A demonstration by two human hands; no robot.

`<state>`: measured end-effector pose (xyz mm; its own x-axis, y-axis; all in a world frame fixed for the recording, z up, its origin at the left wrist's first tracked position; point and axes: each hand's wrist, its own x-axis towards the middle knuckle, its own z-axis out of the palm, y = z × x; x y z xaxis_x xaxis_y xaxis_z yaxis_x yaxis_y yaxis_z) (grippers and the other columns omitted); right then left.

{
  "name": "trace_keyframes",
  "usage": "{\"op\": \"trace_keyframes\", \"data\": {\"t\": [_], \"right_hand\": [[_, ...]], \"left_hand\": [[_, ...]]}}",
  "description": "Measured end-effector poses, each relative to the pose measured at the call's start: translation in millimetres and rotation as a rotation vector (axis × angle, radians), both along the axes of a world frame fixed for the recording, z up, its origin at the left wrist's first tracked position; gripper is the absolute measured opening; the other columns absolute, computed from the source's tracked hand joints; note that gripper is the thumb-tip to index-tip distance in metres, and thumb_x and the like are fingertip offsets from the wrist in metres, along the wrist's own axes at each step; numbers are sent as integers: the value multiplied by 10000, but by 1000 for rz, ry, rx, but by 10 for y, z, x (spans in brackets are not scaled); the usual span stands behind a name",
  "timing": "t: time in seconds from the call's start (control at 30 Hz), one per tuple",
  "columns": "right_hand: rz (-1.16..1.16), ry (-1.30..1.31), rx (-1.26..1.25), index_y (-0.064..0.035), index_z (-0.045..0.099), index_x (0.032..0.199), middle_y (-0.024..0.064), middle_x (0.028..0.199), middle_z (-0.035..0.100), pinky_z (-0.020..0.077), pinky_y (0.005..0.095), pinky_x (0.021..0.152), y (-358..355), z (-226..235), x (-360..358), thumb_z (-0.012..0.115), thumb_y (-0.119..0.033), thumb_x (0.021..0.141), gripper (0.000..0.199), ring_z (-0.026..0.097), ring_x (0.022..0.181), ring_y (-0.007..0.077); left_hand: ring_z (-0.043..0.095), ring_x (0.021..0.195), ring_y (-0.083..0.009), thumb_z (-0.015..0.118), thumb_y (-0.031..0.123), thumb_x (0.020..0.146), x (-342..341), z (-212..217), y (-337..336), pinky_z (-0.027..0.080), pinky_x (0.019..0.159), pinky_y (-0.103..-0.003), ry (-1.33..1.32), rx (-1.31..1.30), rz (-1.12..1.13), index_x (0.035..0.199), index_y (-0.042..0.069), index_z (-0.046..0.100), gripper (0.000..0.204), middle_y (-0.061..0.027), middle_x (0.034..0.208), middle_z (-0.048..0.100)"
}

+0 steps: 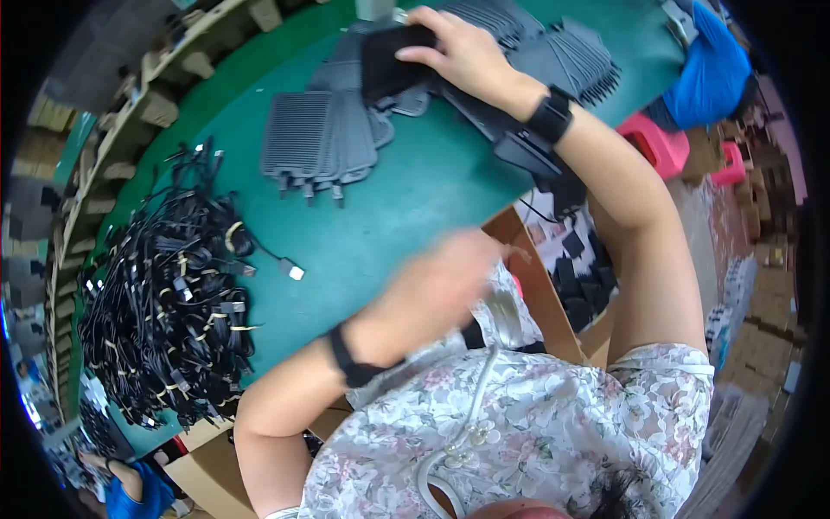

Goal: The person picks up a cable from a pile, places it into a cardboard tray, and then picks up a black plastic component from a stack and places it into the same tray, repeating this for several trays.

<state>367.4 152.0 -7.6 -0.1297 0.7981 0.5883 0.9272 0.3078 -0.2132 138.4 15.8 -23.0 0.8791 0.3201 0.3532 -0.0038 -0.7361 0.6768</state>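
Note:
My right hand (458,54) is at the far side of the green table (346,246), with thumb and fingers closed on the edge of a flat black piece (387,65). Its exact kind does not show. Beneath and around it lie dark grey ribbed plastic panels (298,134) with short prongs, fanned in overlapping stacks. More such panels (566,60) spread right of the hand. My left hand (450,277) is smeared by motion over the table's near edge, in front of my body; its fingers cannot be made out. Nothing clear shows in it.
A big heap of bundled black cables (173,294) with yellowish ties covers the table's left. One cable plug (296,272) sticks out. Below the near edge stands a cardboard box (540,290) holding black pieces. A pink stool (654,143) and a person in blue (709,73) are at far right.

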Motion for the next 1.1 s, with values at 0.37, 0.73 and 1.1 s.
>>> {"op": "trace_keyframes", "data": {"t": [0.37, 0.73, 1.1], "right_hand": [[50, 308, -2, -131, 582, 1049, 124, 815, 658, 509, 401, 662, 103, -136, 112, 644, -391, 823, 350, 635, 810, 320], [394, 1050, -178, -32, 488, 1027, 112, 782, 592, 477, 333, 466, -531, 404, 941, 587, -149, 881, 211, 574, 485, 216], [232, 1261, -55, 28, 480, 997, 78, 753, 574, 423, 247, 386, -956, 303, 1124, 518, -175, 946, 212, 532, 442, 116]], "left_hand": [[506, 1129, -146, 591, 214, 918, 2700, -1422, -242, 431, 926, -330, -301, -1332, -180, 1282, 1, 469, 440, -91, 1293, 521], [568, 1065, -169, 586, 160, 916, 1906, -1265, -337, 451, 890, -288, 298, -1306, 190, 1292, -5, 472, 426, -118, 1186, 597], [582, 1089, -200, 580, 142, 927, 982, -641, -297, 467, 916, -283, 491, -1404, -128, 1360, -25, 376, 506, -140, 1280, 533]]}}
